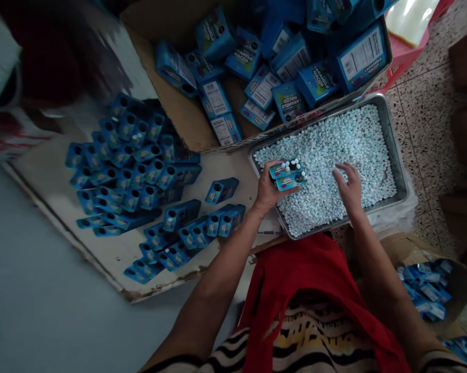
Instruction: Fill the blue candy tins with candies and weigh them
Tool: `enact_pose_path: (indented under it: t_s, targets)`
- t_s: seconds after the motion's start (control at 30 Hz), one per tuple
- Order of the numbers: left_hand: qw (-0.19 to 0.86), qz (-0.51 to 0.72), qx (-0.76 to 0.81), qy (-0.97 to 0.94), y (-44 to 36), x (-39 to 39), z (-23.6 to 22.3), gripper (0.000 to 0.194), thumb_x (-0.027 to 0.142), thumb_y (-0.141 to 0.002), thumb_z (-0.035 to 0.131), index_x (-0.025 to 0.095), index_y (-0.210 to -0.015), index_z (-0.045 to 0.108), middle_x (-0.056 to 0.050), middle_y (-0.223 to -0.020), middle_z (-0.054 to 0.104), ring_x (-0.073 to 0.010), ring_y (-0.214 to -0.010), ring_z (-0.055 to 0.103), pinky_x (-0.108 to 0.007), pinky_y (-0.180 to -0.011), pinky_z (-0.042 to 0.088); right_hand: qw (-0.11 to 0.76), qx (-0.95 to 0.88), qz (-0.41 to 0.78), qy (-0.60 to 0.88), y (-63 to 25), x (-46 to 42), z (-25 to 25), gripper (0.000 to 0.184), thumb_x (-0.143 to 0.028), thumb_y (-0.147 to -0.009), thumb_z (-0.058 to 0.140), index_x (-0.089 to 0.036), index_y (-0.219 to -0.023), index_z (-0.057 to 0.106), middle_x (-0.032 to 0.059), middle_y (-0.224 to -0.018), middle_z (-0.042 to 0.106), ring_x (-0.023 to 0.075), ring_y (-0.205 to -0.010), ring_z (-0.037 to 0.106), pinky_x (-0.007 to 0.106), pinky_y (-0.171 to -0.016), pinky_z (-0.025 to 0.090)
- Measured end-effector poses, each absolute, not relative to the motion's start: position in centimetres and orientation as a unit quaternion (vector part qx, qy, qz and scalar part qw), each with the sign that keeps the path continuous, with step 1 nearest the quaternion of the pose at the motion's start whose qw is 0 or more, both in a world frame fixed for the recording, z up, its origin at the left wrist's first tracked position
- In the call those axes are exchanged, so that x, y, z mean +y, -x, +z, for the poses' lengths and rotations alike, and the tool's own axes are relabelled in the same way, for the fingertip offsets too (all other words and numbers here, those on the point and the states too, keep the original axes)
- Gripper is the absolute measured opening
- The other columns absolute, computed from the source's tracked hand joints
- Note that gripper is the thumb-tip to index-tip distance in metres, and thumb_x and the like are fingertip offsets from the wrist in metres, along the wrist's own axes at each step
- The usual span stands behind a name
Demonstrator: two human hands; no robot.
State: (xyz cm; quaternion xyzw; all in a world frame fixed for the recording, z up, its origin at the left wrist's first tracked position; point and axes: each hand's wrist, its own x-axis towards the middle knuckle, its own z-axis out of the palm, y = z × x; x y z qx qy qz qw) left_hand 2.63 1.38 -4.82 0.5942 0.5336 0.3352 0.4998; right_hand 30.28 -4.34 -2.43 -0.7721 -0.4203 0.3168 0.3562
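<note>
One red apron (322, 264) over a striped shirt is nearest. Beyond it, the left hand (270, 186) has its grip closed around two small blue boxes (282, 176), side by side, with white candies resting about their dark openings. The right hand (349, 189) is over the candies with its grip wide, fingers spread and curved; whether its fingertips touch them I cannot tell. Under both hands, round white and pale-blue candies (334, 150) fill a metal tray (402, 178).

To the left, many blue boxes (130, 171) stand crowded on the pale counter (101, 254), round dark openings facing up; one (221, 190) stands just apart between the groups. Past the tray, a cardboard carton (151, 46) holds more boxes (289, 101), tumbled at angles, several labelled "Caramelo Macizo". At the right, an open brown container (404, 246) holds blue packages (429, 287). A red stool (398, 65) stands beyond the carton, on speckled floor tiles (415, 124).
</note>
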Motion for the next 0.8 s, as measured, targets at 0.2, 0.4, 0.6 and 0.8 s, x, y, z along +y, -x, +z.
enact_pose_path:
  t_s: [0.2,0.4,0.6,0.8]
  targets:
    - [0.465,0.344,0.549,-0.604,-3.1,0.2,-6.2,0.1,0.072,-0.074,0.1,0.03,-0.144,0.043,-0.015,-0.144,0.067,-0.0324,-0.13,0.075,-0.051,-0.11,0.065,0.175,-0.656,0.267,0.684,-26.0,-9.4,-5.5,0.083,-0.075,-0.096,0.074,-0.028,-0.163,0.059,0.0211,-0.177,0.047,0.046,-0.165,0.042,0.069,-0.133,0.036]
    - [0.383,0.274,0.546,-0.692,-1.6,1.1,-4.4,0.111,0.06,-0.069,0.107,0.027,-0.151,0.039,-0.017,-0.148,0.062,-0.0357,-0.141,0.068,-0.048,-0.12,0.059,0.222,-0.595,0.342,0.693,-26.7,-3.9,-8.5,0.043,-0.052,-0.085,0.086,-0.027,-0.12,0.081,0.016,-0.127,0.077,0.0401,-0.124,0.068,0.059,-0.113,0.053]
    - [0.384,0.265,0.568,-0.678,-3.6,1.4,-3.3,0.09,0.032,-0.073,0.104,0.026,-0.143,0.047,-0.012,-0.143,0.068,-0.0335,-0.134,0.072,-0.045,-0.114,0.062,0.529,-0.108,0.543,0.643,-28.3,0.3,-4.4,0.034,-0.055,-0.08,0.086,-0.027,-0.086,0.068,-0.0016,-0.079,0.067,0.0173,-0.071,0.06,0.027,-0.059,0.051]
    - [0.364,0.24,0.56,-0.705,-3.9,1.7,-0.3,0.085,0.02,-0.07,0.099,0.027,-0.141,0.054,-0.009,-0.136,0.072,-0.0336,-0.127,0.075,-0.046,-0.109,0.064,0.618,-0.011,0.662,0.424,-27.0,2.4,2.8,0.033,-0.045,-0.079,0.09,-0.027,-0.08,0.062,-0.0014,-0.081,0.068,0.015,-0.072,0.063,0.027,-0.062,0.056]
